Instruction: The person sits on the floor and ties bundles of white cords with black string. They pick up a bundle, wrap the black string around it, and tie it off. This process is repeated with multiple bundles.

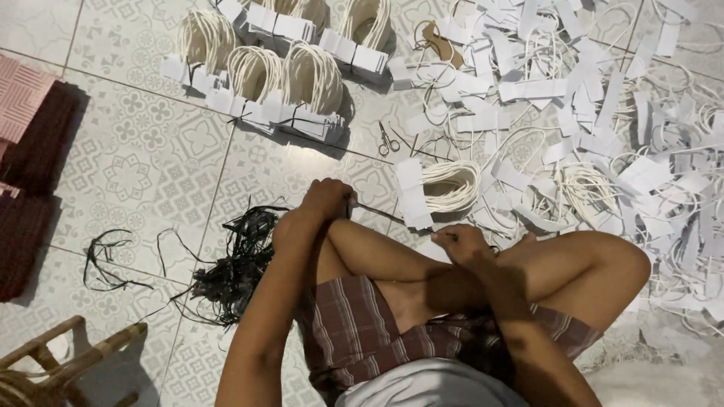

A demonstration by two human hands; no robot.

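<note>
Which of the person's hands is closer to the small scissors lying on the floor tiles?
The left. The left hand sits just below and left of the scissors. The right hand is farther off, lower and to their right, by the knee.

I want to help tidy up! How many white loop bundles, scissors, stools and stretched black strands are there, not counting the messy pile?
Bundles up top: 5
Bundle by the knees: 1
Scissors: 1
Stool: 1
Strand: 1
Total: 9
</note>
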